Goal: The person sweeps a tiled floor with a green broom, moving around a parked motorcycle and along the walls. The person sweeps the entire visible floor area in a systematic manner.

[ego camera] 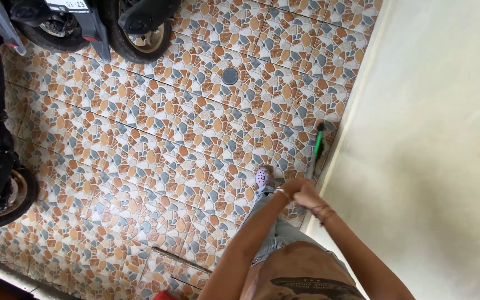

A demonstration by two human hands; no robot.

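Note:
Both my hands grip the top of a long tool with a green and silver handle. My left hand and my right hand are clasped close together on it. The tool's dark head rests on the patterned floor tiles, right beside the edge of a pale cream wall. My foot in a lilac clog stands just left of the hands.
Two scooter wheels stand at the top left. Another dark scooter with a wheel stands at the left edge. A round floor drain lies in the tiles. A grey step edge runs along the bottom left.

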